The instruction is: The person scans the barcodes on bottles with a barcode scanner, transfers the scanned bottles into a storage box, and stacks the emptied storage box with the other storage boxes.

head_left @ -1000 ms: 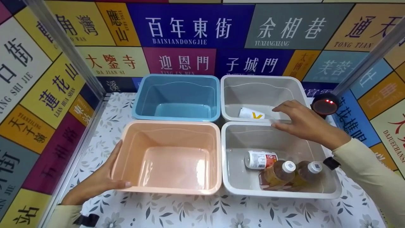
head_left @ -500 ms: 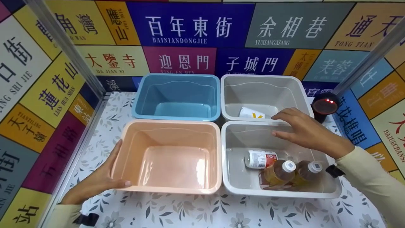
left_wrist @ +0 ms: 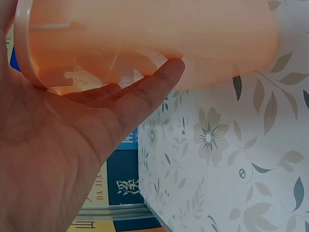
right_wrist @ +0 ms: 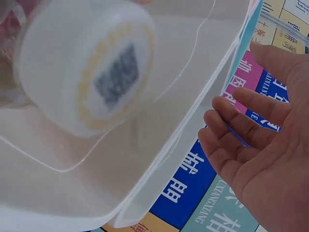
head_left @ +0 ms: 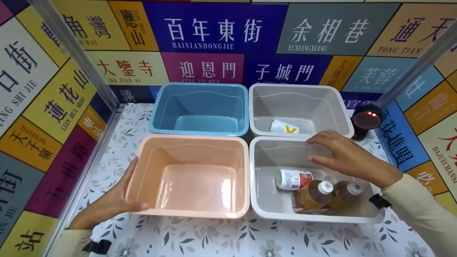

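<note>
My left hand [head_left: 112, 201] rests against the left side of a peach plastic bin [head_left: 196, 189], its thumb at the near rim and its straight fingers along the outer wall. Over the front grey bin [head_left: 271, 215] hangs my right hand [head_left: 342, 155], fingers loosely bent and apart, holding nothing. That bin contains a white bottle [head_left: 294, 179] with a red-and-white label, lying on its side. Two amber bottles [head_left: 314, 196] with white caps stand below the hand; one coded cap [right_wrist: 116, 77] looms large in the right wrist view.
A blue bin [head_left: 200, 125] stands at the back left. The back grey bin [head_left: 303, 96] holds a white cup-like item [head_left: 284, 126] with a yellow mark. A dark device [head_left: 366, 119] with red lights stands at its right. Sign-printed panels [head_left: 210, 30] surround the floral-covered table [head_left: 200, 239].
My right hand has come down and slightly toward me, from over the shared edge of the grey bins to over the front one. The left hand stays put.
</note>
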`<state>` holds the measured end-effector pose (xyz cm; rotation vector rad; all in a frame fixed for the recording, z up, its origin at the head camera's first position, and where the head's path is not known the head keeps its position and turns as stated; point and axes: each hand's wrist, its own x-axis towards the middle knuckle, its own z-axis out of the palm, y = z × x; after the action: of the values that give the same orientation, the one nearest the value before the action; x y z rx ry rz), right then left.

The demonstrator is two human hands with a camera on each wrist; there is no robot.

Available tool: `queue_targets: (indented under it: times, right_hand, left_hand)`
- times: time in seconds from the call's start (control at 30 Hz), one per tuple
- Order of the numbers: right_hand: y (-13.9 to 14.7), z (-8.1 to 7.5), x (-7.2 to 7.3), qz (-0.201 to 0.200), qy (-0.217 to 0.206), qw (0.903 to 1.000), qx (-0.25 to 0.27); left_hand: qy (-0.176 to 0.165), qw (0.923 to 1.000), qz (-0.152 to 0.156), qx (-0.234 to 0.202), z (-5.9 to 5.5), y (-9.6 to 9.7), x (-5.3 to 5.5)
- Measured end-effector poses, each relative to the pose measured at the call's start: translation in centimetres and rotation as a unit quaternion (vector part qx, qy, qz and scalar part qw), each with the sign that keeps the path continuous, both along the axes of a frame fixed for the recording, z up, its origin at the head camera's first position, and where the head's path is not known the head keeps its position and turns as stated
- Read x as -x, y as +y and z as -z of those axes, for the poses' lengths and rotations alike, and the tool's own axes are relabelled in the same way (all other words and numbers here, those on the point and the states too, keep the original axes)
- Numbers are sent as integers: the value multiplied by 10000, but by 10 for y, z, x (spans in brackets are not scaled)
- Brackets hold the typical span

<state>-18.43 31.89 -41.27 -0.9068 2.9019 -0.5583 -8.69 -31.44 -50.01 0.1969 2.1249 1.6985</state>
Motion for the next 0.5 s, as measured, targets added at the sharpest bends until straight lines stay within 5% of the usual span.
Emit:
queue_targets:
  times: [0.5]
  right_hand:
    - [2,10,-19,-249,-142,9996,-69]
  left_hand:
    - [-149,9999,0,-39,2,-1,0]
